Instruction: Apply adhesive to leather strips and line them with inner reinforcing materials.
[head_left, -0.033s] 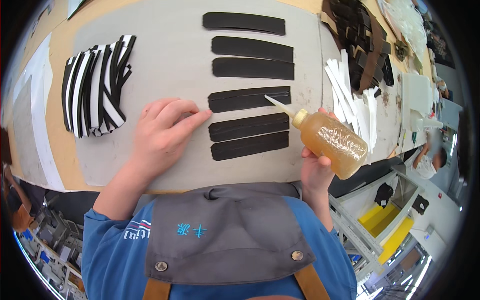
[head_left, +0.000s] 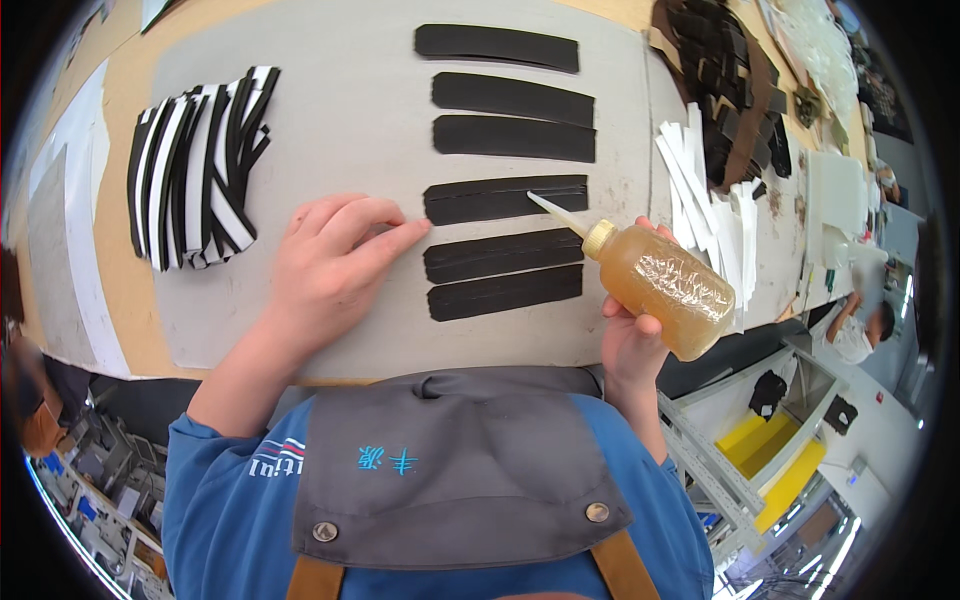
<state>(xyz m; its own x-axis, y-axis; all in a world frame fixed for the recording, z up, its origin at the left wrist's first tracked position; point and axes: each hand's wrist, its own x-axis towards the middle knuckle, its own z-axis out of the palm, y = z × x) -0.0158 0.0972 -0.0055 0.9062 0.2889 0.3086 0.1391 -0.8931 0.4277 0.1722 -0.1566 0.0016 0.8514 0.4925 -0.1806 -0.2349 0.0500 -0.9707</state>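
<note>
Several black flat strips (head_left: 512, 135) lie in a column on a grey board (head_left: 350, 130); the lower ones carry thin glossy lines. My right hand (head_left: 635, 335) is closed round a squeeze bottle of amber liquid (head_left: 665, 285), held tilted with its long nozzle (head_left: 555, 210) tip on or just above a strip (head_left: 470, 199) in the column. My left hand (head_left: 335, 265) rests at that strip's left end, index fingertip at its edge, fingers bent but apart, holding nothing. A bundle of black-and-white strips (head_left: 190, 175) lies to the left.
At right lie white strips (head_left: 690, 190), a pile of dark brown and black pieces (head_left: 715, 95) and crumpled translucent plastic (head_left: 805, 50). Below the table's right side stands a metal-framed rack with yellow material (head_left: 760, 445). Other people (head_left: 850, 330) are at the far right and left.
The nozzle tip has shifted very slightly left along the strip. The board's contents sit a little further right in the picture; both hands keep their shape.
</note>
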